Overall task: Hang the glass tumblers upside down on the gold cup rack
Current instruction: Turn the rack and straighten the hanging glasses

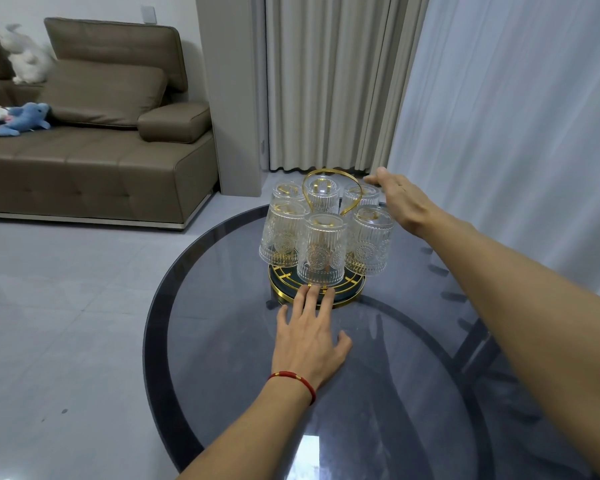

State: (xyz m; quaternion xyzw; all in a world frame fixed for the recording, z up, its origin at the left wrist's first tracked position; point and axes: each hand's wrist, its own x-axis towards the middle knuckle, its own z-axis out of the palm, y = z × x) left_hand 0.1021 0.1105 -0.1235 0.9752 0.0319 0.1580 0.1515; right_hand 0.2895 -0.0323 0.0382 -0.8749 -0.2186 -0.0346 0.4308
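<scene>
The gold cup rack [352,293] stands on a round base at the far side of a dark glass table [222,341], its looped handle rising in the middle. Several ribbed glass tumblers [321,252] hang upside down on its pegs all around. My left hand [309,336], with a red cord at the wrist, lies flat on the table, fingers spread, fingertips touching the base's front rim. My right hand [400,199] reaches past the rack's right side, fingers extended against the back right tumbler [361,195]. Neither hand holds anything.
A brown sofa [94,150] with plush toys stands to the left across a pale tiled floor. Beige and sheer white curtains [499,98] hang behind the table. The table's far edge lies just beyond the rack.
</scene>
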